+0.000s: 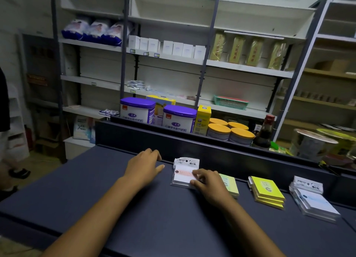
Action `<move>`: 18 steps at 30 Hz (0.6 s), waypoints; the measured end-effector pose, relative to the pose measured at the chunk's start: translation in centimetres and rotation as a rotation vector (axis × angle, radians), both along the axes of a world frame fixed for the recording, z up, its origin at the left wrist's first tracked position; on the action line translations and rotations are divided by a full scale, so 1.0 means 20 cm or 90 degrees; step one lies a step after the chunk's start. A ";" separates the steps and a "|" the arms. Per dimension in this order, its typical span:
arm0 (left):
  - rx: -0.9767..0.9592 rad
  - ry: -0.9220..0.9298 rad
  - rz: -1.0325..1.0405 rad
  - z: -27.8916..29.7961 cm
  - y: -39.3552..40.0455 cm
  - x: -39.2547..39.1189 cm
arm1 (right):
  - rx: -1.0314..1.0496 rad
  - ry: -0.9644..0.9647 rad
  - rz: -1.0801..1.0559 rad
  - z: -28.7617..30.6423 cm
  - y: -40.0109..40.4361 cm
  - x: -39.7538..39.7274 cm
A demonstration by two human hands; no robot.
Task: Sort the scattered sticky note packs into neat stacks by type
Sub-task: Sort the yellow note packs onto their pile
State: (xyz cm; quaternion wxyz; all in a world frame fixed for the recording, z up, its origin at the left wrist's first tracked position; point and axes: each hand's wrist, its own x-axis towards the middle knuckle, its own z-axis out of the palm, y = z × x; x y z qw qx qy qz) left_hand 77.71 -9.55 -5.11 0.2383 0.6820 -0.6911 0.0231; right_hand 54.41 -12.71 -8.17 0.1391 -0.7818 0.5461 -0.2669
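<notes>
On the dark counter [134, 208] lie four groups of sticky note packs. A white pack with a pink band [183, 174] lies in the middle, its header card at the far end. My right hand [208, 181] rests on that pack's right edge, fingers curled over it. A pale green pack [230, 184] lies just right of it, partly hidden by this hand. Further right sit a stack of yellow packs [267, 191] and a stack of white-blue packs [314, 200]. My left hand [143, 165] lies palm down on the counter to the left of the white pack, holding nothing.
A raised dark ledge [192, 141] runs along the counter's far side. Behind it stand purple-lidded tins [178, 118], orange-lidded tins [229, 131], a yellow box and a dark bottle [264, 133]. Shelves with goods fill the background. A person's leg shows at the far left.
</notes>
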 end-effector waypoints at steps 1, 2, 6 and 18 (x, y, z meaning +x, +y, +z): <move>-0.001 0.002 -0.002 0.00 0.00 0.00 | -0.013 0.036 0.000 0.00 0.00 0.00; 0.000 0.004 -0.006 -0.01 -0.01 0.00 | -0.021 0.065 0.001 0.00 0.00 0.01; 0.014 0.008 -0.022 -0.01 -0.01 -0.03 | -0.018 0.121 0.011 0.00 0.00 0.01; -0.005 0.021 -0.108 0.08 0.04 -0.38 | -0.082 0.170 -0.059 0.14 0.17 -0.46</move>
